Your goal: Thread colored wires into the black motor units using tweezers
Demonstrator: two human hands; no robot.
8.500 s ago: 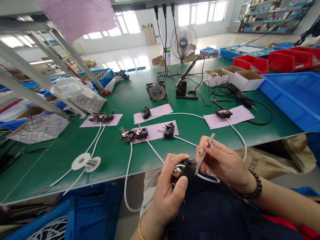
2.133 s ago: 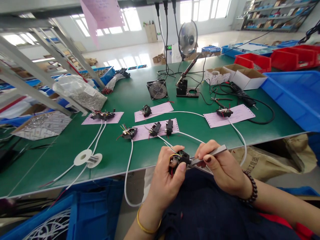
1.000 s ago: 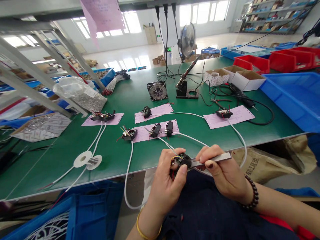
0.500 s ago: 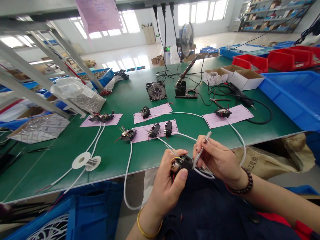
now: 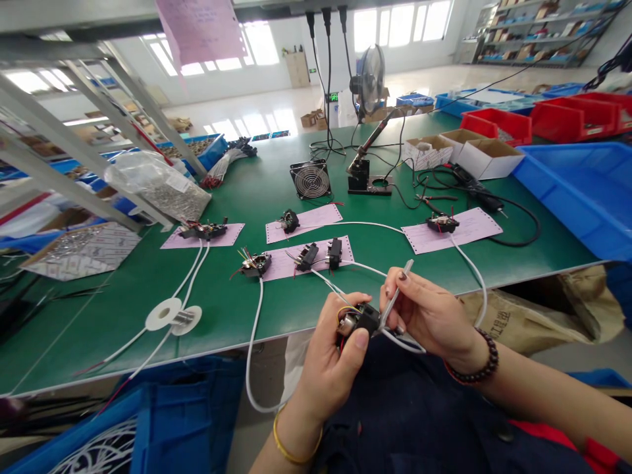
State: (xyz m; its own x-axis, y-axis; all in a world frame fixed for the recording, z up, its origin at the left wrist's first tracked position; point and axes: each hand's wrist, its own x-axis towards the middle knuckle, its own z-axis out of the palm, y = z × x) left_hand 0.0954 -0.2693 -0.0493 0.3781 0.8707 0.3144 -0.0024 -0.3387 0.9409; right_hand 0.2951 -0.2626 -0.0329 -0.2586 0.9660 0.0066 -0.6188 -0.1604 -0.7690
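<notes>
Fingers and thumb of my left hand (image 5: 332, 365) are wrapped round a small black device (image 5: 364, 318) with coloured wires, over the bench's front edge. My right hand (image 5: 428, 309) pinches a flat silvery metal tool (image 5: 396, 294), its lower end against the device's right side. A white cable (image 5: 402, 343) curves out below the tool. Past my hands, two similar black parts, one of them upright (image 5: 334, 253), rest on a pink sheet (image 5: 276, 266). At that sheet's left end lies a wired black unit (image 5: 256, 264).
Behind stand a small fan (image 5: 311, 180) and a soldering iron stand (image 5: 369, 182). A solder spool (image 5: 185, 320) lies left on the green bench (image 5: 222, 309). A blue bin (image 5: 582, 191) and white boxes (image 5: 488, 158) stand right; white cables hang over the front edge.
The view has shifted slightly. The metal tool in my right hand has moved a little to the left and tilted slightly; both hands keep their hold.
</notes>
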